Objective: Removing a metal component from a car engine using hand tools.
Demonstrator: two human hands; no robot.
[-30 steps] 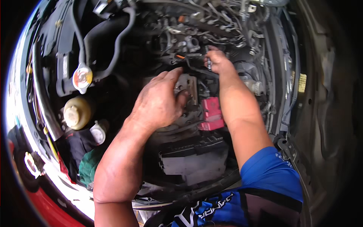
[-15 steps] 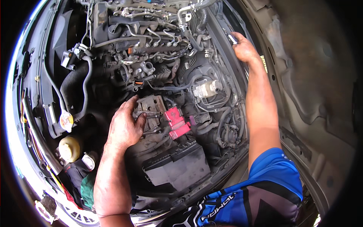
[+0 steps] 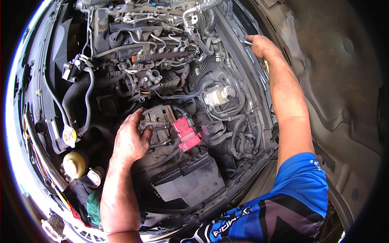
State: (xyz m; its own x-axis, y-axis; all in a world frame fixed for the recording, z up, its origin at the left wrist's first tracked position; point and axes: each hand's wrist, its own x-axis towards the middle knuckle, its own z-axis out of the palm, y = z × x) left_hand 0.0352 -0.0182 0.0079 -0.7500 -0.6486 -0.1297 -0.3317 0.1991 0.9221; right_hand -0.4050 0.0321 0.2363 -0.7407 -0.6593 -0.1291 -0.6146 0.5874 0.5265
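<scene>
I look down into a car's open engine bay. My left hand (image 3: 130, 139) rests flat on a dirty metal bracket (image 3: 159, 117) in the middle, fingers spread, just left of a red plastic terminal cover (image 3: 185, 133). My right hand (image 3: 262, 45) reaches out to the bay's right edge and is closed around a small metal tool (image 3: 246, 41), whose tip sticks out to the left. The black battery box (image 3: 190, 180) lies below my left hand.
The engine with its pipes and wiring (image 3: 150, 56) fills the top. A yellow reservoir cap (image 3: 75, 164) and a white round cap (image 3: 69, 135) sit at the left. A black hose (image 3: 75, 95) curves beside them. The raised hood's underside (image 3: 340, 93) is at right.
My right hand has swung from the engine's middle out to the right edge of the bay, carrying the tool. My left hand stayed on the bracket, and my head has moved.
</scene>
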